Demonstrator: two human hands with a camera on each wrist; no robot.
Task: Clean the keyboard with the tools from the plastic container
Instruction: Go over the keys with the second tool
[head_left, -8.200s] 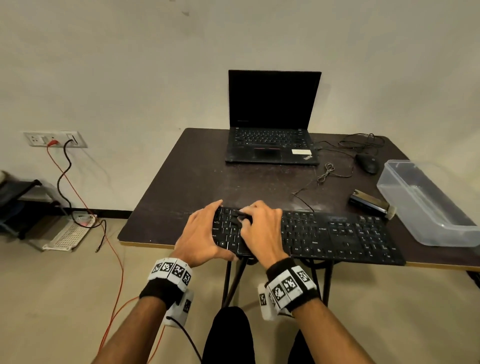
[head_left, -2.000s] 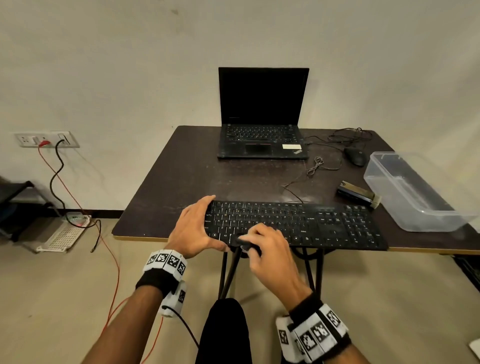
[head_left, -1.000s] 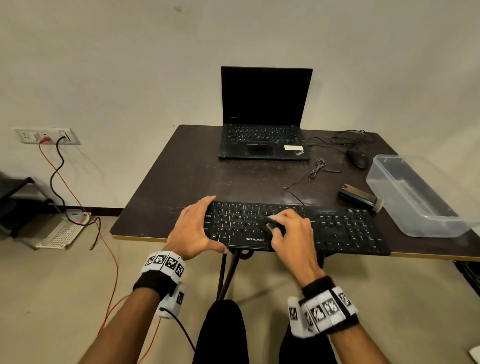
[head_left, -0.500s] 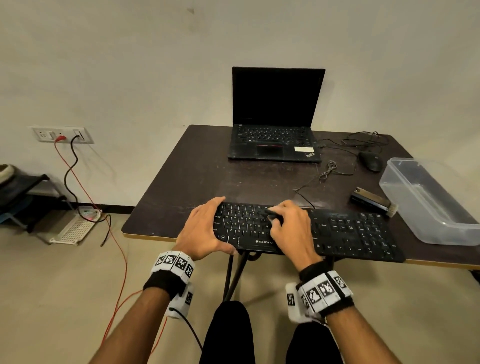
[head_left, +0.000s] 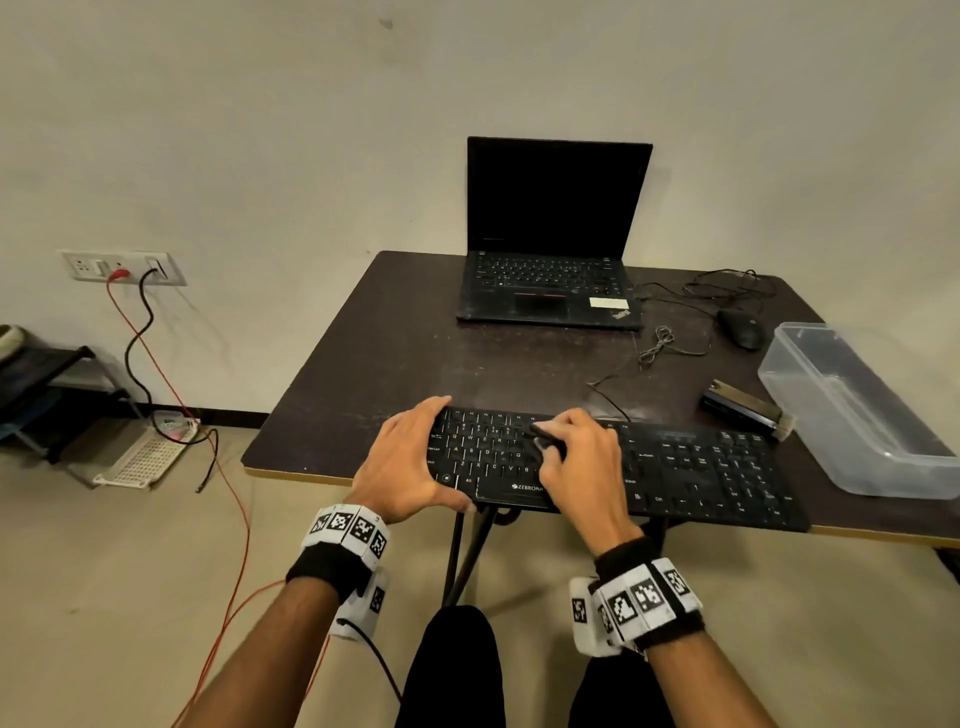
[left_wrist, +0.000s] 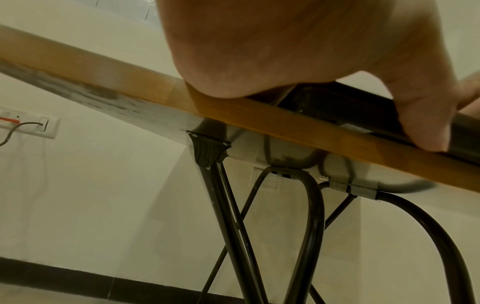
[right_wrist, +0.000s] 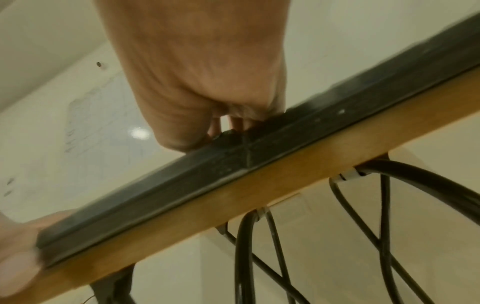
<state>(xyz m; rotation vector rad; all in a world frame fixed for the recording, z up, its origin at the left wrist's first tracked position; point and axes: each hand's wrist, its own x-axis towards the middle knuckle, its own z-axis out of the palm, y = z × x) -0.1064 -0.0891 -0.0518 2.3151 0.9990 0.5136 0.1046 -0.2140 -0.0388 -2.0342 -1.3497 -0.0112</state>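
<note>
A black keyboard (head_left: 685, 467) lies along the table's front edge. My left hand (head_left: 410, 460) grips its left end, thumb on the front rim and fingers over the far rim. In the left wrist view that thumb (left_wrist: 420, 123) presses the keyboard's front face (left_wrist: 337, 102). My right hand (head_left: 574, 460) pinches a small black cleaning tool (head_left: 545, 440) against the upper key rows left of centre. In the right wrist view the curled right hand (right_wrist: 202, 82) holds the dark tool (right_wrist: 230, 133) just above the keyboard (right_wrist: 207, 174). The clear plastic container (head_left: 852, 410) stands at the right.
A flat brush (head_left: 743, 408) lies beside the container. Behind are an open laptop (head_left: 550, 244), a mouse (head_left: 740, 328) and loose cables (head_left: 660, 343). The table (head_left: 395, 353) has black metal legs (left_wrist: 226, 205) under it. Wall sockets (head_left: 122, 267) with cords are at the left.
My right hand has carried the tool from the keyboard's front edge up across the keys to the far rows. The left hand has kept its grip on the left end.
</note>
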